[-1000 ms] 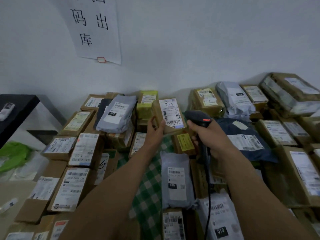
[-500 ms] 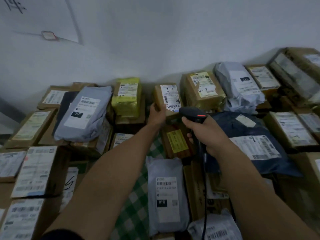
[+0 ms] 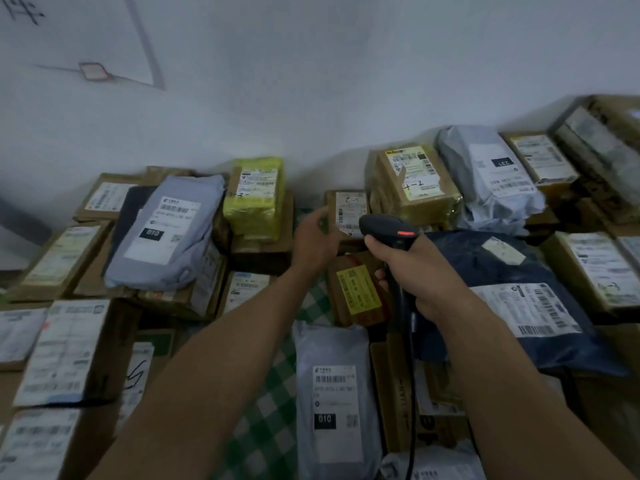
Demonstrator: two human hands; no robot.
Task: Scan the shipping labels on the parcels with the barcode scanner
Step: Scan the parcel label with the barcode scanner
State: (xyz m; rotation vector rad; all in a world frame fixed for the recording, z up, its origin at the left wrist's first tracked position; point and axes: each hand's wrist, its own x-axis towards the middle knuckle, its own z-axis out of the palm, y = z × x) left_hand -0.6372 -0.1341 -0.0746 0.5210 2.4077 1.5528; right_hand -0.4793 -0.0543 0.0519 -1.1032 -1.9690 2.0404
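The right hand (image 3: 420, 271) grips the black barcode scanner (image 3: 389, 230), fingers closed round its handle. The left hand (image 3: 313, 239), fingers loosely spread, holds nothing beside the small brown parcel (image 3: 346, 213) at the desk's far edge by the wall.

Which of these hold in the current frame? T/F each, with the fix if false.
1. The right hand holds the scanner. True.
2. The left hand grips the small box firmly. False: its fingers are open beside the box; contact is unclear.
3. The yellow parcel lies left of the small box. True.
4. The dark blue bag lies left of the scanner. False: it lies to the right, beyond the right hand.
5. The scanner is cordless. False: a cable hangs from its handle.
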